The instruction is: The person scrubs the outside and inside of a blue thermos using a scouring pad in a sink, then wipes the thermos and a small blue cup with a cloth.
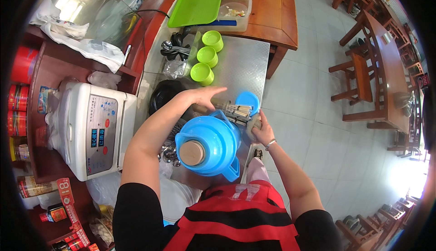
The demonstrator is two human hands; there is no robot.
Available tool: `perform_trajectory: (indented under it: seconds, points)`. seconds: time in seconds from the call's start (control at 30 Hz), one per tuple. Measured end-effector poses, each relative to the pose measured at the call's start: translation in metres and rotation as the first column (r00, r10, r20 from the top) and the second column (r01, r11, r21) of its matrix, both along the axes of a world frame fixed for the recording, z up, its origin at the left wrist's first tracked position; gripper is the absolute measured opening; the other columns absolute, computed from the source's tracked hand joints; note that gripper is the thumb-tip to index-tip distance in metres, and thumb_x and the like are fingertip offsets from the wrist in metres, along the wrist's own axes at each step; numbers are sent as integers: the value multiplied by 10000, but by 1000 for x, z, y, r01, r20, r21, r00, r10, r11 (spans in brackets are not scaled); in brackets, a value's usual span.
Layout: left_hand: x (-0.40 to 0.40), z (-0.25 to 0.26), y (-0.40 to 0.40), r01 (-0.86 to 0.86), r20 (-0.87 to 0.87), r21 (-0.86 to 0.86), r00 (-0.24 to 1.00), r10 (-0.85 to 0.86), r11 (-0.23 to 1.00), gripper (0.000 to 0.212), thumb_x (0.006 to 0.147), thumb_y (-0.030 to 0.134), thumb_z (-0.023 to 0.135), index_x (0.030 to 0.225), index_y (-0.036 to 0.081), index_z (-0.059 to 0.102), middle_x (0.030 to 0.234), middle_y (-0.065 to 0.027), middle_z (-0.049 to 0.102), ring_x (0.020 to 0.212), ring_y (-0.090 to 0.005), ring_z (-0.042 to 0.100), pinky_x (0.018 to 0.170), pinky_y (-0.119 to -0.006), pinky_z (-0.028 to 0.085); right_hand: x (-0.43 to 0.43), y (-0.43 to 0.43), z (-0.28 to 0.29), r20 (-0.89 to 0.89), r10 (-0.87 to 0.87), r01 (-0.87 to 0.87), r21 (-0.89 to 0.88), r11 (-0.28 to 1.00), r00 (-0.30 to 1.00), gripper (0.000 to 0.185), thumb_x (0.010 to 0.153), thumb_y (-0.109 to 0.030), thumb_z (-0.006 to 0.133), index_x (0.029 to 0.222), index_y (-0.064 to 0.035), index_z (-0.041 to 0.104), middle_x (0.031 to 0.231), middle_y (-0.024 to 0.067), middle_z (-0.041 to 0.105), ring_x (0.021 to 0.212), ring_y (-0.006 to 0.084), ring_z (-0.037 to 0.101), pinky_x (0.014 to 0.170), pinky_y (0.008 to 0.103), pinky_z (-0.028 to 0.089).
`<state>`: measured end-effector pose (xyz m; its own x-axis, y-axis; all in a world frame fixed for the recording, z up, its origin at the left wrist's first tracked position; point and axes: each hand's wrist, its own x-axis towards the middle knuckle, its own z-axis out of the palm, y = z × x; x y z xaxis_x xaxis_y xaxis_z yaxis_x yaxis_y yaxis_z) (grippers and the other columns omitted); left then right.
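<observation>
My right hand (263,131) grips a grey-brown cloth (251,128) at the edge of a steel-topped counter (240,58). The cloth lies against a holder of chopsticks (240,109). Just past the chopsticks is a round blue plastic item (248,100), partly hidden by them. Fingers spread, my left hand (204,97) is above the counter, left of the chopsticks, with nothing in it. Nearer my body stands a large blue thermos jug (213,145) with a pale stopper (191,152). Shiny utensils (170,154) show beside the jug, partly covered by it and my left arm.
Three stacks of green bowls (206,56) stand beyond my hands. Spoons (173,48) lie left of them. A green tray (196,6) and plastic tub (235,11) sit farther back. At left is a white chopstick sterilizer (102,132); at right, wooden tables (385,70) and a stool (361,77).
</observation>
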<state>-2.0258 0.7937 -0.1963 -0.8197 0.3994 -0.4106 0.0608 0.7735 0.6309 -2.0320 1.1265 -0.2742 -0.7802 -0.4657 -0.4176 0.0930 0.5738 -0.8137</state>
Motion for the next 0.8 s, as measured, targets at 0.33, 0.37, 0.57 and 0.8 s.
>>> perform_trajectory:
  seconds: [0.33, 0.37, 0.57, 0.8]
  points:
    - [-11, -65, 11, 153, 102, -143, 985, -139, 978, 1009, 592, 272, 840, 1449, 31, 364, 1409, -211, 470, 1278, -378, 464, 1096, -424, 376, -6, -10, -5, -52, 17, -17, 5, 1000, 998, 885, 719, -151, 614, 1526, -184, 252, 1161, 232, 641, 1050, 365, 642, 921, 415, 503]
    - [-12, -66, 18, 133, 117, -162, 987, -114, 978, 1015, 585, 289, 848, 1443, 29, 372, 1399, -212, 480, 1273, -380, 469, 1092, -425, 380, -6, -9, -10, -54, 20, -20, 3, 1000, 998, 894, 718, -154, 616, 1529, -174, 240, 1181, 240, 629, 1059, 373, 635, 925, 419, 501]
    - [-3, -62, 6, 92, 57, -109, 995, -86, 990, 969, 563, 259, 868, 1395, 45, 420, 1350, -197, 520, 1245, -367, 495, 1062, -422, 409, -13, -17, -11, -21, 12, -13, -33, 999, 1000, 895, 716, -161, 617, 1528, -177, 242, 1161, 254, 636, 1059, 386, 632, 911, 426, 505]
    - [36, 2, -4, -376, -111, 186, 910, 400, 908, 931, 624, 125, 845, 1426, 77, 375, 1411, -148, 467, 1317, -285, 448, 1108, -379, 359, -26, -18, -19, -83, 70, -69, 6, 998, 994, 883, 725, -165, 625, 1524, -240, 256, 1165, 252, 637, 1059, 406, 623, 920, 442, 496]
